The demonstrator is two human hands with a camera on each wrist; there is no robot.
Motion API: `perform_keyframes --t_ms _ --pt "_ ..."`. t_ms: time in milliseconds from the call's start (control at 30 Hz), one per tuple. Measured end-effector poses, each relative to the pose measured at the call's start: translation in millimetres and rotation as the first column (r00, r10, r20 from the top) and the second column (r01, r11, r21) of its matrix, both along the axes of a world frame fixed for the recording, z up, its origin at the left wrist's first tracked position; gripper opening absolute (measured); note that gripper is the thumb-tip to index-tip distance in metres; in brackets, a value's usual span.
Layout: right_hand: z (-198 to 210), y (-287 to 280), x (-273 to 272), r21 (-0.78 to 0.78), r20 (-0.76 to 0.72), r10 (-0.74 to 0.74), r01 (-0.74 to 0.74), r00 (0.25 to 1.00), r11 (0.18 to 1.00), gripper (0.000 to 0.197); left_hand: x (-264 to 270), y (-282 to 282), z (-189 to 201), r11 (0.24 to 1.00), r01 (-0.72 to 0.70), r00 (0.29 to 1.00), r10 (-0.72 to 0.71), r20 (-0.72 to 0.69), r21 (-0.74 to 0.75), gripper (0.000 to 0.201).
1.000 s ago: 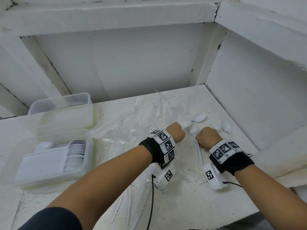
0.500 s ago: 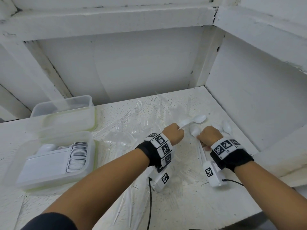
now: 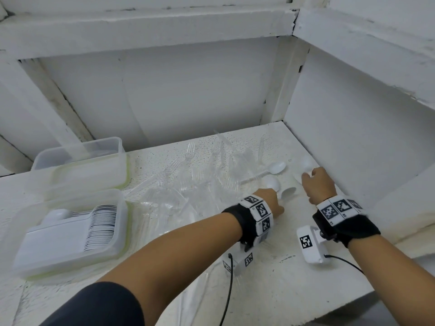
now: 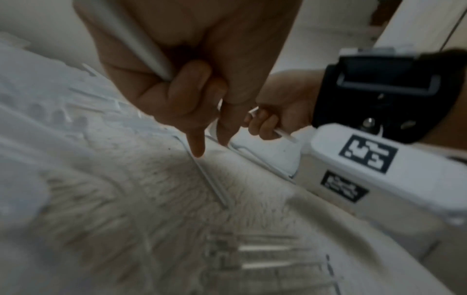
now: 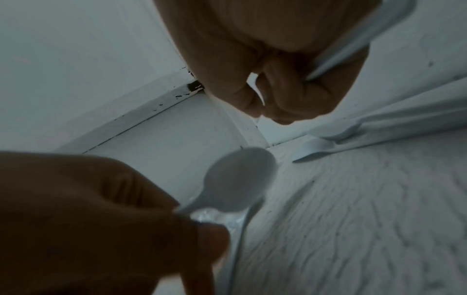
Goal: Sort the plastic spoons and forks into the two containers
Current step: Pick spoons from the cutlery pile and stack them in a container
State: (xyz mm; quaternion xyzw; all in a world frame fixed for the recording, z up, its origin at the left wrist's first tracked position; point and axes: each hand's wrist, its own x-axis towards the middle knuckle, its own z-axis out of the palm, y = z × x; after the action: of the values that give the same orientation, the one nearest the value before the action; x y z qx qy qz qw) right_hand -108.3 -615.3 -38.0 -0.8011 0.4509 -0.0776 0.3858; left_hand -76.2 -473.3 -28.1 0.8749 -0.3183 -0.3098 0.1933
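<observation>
Right now the left hand [image 3: 270, 201] is curling its fingers round a white spoon [image 3: 287, 193], bowl poking out past the knuckles; left wrist view is showing the handle [image 4: 141, 44] lying across the palm w/ the index finger [image 4: 196, 145] stretched down, tip touching the surface [image 3: 270, 290] by a clear handle lying there. Right hand [image 3: 317, 184] is also gripping, fingers closed on a white spoon handle [image 5: 338, 57] per the right wrist view; in the head view it's reaching toward the right wall, and a spoon bowl [image 3: 307, 164] is sitting just beyond its fingertips, though I can't tell if that's the held one. So neither grip is open, each is wrapped on a spoon. Two more white spoons are lying btwn and just beyond the hands, one [image 3: 275, 168] further back, one [image 3: 272, 183] nearer the left hand. Clear plastic forks [image 3: 188, 184] are lying scattered in a loose pile across the middle of the surface, hard to count. Far left, the near container [image 3: 117, 234] is holding a neat row of stacked white spoons [image 3: 101, 222]; the far container [image 3: 82, 165] is sitting just behind it, contents unclear. Both wrists are wearing black straps w/ marker tags and white camera units.
</observation>
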Motion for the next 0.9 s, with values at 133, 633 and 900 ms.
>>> perform_keyframes --t_ms 133,633,900 --pt "0.0 -14.0 -5.4 -0.062 -0.125 0.022 -0.03 0.992 0.998 0.015 -4.7 -5.9 -6.3 0.983 0.143 0.983 -0.154 0.1 0.113 0.035" --pt "0.9 0.8 -4.6 -0.153 -0.45 0.091 -0.176 0.889 0.972 0.029 7.3 25.4 13.9 0.96 -0.164 0.966 0.11 -0.233 -0.229 0.018" --pt "6.5 5.2 -2.5 -0.133 -0.3 0.196 -0.245 0.934 0.96 0.023 33.4 34.2 25.3 0.919 -0.31 0.92 0.225 -0.321 -0.244 0.035"
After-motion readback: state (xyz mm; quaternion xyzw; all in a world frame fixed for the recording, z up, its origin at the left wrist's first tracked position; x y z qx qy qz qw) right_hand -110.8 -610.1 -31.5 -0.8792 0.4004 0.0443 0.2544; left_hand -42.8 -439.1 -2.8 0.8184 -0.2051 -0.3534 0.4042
